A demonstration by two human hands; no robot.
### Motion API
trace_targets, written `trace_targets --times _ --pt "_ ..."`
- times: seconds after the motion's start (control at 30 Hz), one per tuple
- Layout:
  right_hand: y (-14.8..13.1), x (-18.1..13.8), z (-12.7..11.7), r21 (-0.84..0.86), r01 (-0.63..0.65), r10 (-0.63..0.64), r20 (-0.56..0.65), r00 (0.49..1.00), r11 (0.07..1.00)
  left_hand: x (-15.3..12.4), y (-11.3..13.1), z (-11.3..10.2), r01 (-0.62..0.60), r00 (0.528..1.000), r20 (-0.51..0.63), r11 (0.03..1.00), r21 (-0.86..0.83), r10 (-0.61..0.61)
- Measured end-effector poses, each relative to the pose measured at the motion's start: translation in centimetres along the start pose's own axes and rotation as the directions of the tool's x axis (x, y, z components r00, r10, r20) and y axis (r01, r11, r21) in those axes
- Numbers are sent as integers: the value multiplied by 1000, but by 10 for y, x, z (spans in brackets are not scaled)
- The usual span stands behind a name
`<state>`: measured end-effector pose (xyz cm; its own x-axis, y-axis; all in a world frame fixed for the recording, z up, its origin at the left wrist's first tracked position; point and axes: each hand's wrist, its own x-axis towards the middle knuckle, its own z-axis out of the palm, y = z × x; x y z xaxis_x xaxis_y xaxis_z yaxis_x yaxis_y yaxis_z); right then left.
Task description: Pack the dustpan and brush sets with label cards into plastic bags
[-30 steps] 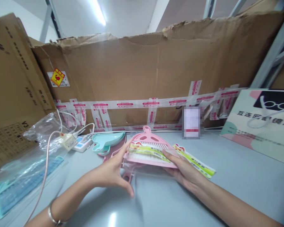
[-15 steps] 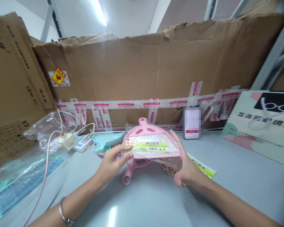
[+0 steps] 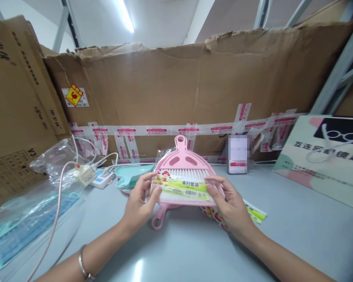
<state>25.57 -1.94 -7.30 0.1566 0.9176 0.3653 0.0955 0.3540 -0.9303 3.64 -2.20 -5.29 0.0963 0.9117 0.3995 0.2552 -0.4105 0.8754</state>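
Observation:
A pink dustpan set (image 3: 183,160) with a white brush and a yellow-green label card, wrapped in a clear bag, is held upright above the grey table. My left hand (image 3: 139,203) grips its left edge, thumb on the front. My right hand (image 3: 228,203) pinches its right lower edge, fingers curled around it. A second pink dustpan (image 3: 161,213) lies flat under it, handle toward me. More label cards (image 3: 254,213) lie under my right hand.
A teal dustpan (image 3: 133,174) lies at the back left beside a white power strip (image 3: 102,179) with cables. Clear bags of teal items (image 3: 26,227) fill the left. Taped cardboard (image 3: 194,90) walls the back. A printed board (image 3: 326,156) leans at right.
The bagged pink dustpan set rose from lying flat on the table to upright, handle up. Both hands shifted to grip its two lower corners.

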Motion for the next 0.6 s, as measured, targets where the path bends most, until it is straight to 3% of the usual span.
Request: trace_targets --times 0.17,0.33,0.5,0.6 --pt "-8 -4 2 146 -65 63 23 998 987 0 2 1 93 992 107 954 -285 -65" --pt "-5 -5 3 218 -73 66 40 997 973 0 -1 1 103 988 141 937 -335 -58" --pt "7 -1 2 219 -8 -5 57 998 976 2 -7 1 46 994 105 929 -368 -8" --pt "10 0 2 286 -63 35 103 994 956 5 -4 -2 72 983 181 935 -348 -9"
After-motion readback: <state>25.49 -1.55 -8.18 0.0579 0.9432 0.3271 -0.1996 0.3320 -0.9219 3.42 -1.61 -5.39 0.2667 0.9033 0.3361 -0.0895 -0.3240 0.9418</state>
